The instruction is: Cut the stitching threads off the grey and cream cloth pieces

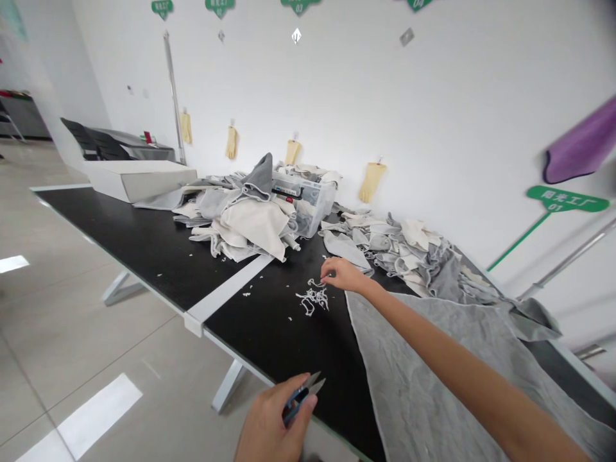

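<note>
In my left hand (279, 417), low in the view near the table's front edge, I grip a pair of blue-handled thread snips (301, 398), their pointed blades slightly apart. My right hand (344, 274) reaches across the table with its fingertips pinched together. A white thread (315, 282) seems to run from those fingertips to a small heap of cut threads (312, 299) on the black tabletop. Under my right forearm lies a large grey cloth (423, 359), spread flat with a stitched edge.
Grey and white cloths (245, 218) are piled around a clear plastic bin (312, 205). More crumpled cloths (404, 247) lie along the wall side. A white box (139, 178) sits at the far left end. Lint specks dot the black table (269, 340); yellow gloves (373, 181) hang on the wall.
</note>
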`<state>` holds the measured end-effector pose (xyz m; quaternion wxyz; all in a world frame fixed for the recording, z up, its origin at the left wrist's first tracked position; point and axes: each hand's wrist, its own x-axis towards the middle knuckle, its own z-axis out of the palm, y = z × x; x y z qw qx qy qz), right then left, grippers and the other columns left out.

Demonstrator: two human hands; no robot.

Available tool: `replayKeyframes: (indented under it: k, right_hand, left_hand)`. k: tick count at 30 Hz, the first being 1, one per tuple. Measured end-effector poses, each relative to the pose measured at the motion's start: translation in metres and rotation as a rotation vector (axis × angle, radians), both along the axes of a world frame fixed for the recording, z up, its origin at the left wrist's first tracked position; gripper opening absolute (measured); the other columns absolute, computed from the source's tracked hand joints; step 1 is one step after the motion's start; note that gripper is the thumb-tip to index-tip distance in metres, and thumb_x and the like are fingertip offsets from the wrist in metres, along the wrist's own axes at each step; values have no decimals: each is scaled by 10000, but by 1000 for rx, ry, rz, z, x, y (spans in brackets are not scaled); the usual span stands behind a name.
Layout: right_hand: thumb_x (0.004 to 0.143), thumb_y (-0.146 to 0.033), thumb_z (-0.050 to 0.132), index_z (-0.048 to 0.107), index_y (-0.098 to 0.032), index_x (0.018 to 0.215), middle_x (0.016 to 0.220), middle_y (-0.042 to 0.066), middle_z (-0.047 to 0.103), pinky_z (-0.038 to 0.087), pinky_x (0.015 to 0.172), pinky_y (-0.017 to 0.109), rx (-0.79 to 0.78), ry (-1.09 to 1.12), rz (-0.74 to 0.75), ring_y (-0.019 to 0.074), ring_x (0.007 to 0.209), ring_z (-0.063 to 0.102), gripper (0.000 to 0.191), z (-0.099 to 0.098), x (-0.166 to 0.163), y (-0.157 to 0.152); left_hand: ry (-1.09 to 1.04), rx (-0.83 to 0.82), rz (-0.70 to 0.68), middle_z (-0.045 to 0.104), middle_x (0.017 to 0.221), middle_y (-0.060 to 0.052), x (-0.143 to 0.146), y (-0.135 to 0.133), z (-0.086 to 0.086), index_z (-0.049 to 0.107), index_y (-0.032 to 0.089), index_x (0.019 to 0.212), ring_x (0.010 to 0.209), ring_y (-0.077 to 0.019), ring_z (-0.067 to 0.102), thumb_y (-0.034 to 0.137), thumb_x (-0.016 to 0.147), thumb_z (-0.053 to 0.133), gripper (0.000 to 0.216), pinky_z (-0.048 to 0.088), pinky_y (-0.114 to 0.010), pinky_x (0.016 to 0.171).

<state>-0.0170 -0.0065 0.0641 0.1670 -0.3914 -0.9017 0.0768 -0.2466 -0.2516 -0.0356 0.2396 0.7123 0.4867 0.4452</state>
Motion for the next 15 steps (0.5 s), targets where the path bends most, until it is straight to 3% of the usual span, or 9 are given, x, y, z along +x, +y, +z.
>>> replayKeyframes:
  k: [3,7,12,15]
  right_hand:
    - [723,-93,685,741,-162,845,802,53,692,450,728,261,45,-128,0,158,750,627,150,-9,-4,9]
    - [737,-95,649,740,-178,851,718,18,709,463,676,231,-104,-98,-15,140,676,655,168,-14,-7,8]
    - [727,-38,503,764,-187,920,866,30,763,512,753,235,-279,16,69,162,838,713,357,-3,-10,-3]
    - [744,-95,523,760,-204,999,979,26,757,519,773,261,-166,86,-26,177,875,701,364,12,-4,-6]
  left_hand:
    - [-18,9,5,783,997,-18,-2,-1,-1,724,287,1078,852,-178,747,399,878,601,260,595,-206,760]
    - [-27,-16,32,783,994,-20,-7,-2,-7,726,289,1074,850,-182,747,408,878,599,261,595,-215,768]
    - [40,-15,28,788,964,0,-13,0,-6,723,295,1074,805,-167,753,387,881,597,248,601,-192,739]
    - [72,16,17,788,971,5,-16,0,-4,719,287,1082,822,-162,756,370,880,605,246,601,-179,738]
